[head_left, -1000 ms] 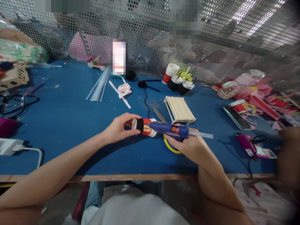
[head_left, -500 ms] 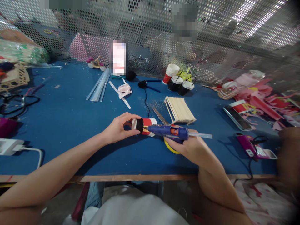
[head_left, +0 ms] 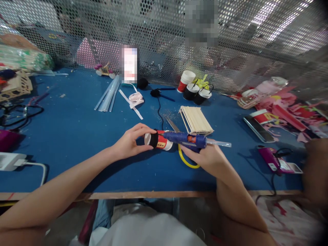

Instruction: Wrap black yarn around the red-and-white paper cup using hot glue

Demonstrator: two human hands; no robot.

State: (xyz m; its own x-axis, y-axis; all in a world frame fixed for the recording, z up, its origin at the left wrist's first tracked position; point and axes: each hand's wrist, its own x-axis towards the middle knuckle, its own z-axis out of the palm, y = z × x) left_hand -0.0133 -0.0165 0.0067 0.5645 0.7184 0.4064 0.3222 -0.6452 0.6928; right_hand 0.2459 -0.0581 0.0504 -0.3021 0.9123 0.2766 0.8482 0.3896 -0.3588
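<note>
Left hand [head_left: 126, 143]: pinching the black-banded end of a paper cup [head_left: 162, 144] between thumb and fingers [head_left: 143, 131].
Right hand [head_left: 212, 159]: curled around the grip of a blue glue gun [head_left: 183, 138]; partly hidden under the gun body, so impossible to tell how each finger sits.
Cup, place: lying on its side at the near middle of the tabletop [head_left: 77, 130], between the left fingers and the gun tip; hard to judge whether touching the surface.
Cup, look: red toward the right, with a yellowish printed panel, white at the right end, pale greyish at the left end.
Cup, axis: running left to right, slanting slightly toward the person at the right end.
Band [head_left: 153, 140]: matte black, wrapped snugly around the cup's left part.
Glue gun: hard plastic, orange showing through an opening, pointing left, nozzle at or just beside the band; clear glue stick [head_left: 222, 143] jutting from the rear.
Scissors [head_left: 183, 162]: yellow-handled, metal-bladed, lying partly beneath the gun.
Cord [head_left: 160, 112]: thin, black, winding from a fuzzy ball [head_left: 155, 92] toward the cup.
Stick frame [head_left: 197, 119]: pale, slatted, just beyond the scissors.
Ribbon [head_left: 135, 99]: pink, flat, loosely coiled.
Screen [head_left: 159, 27]: perforated metal, standing behind everything.
</note>
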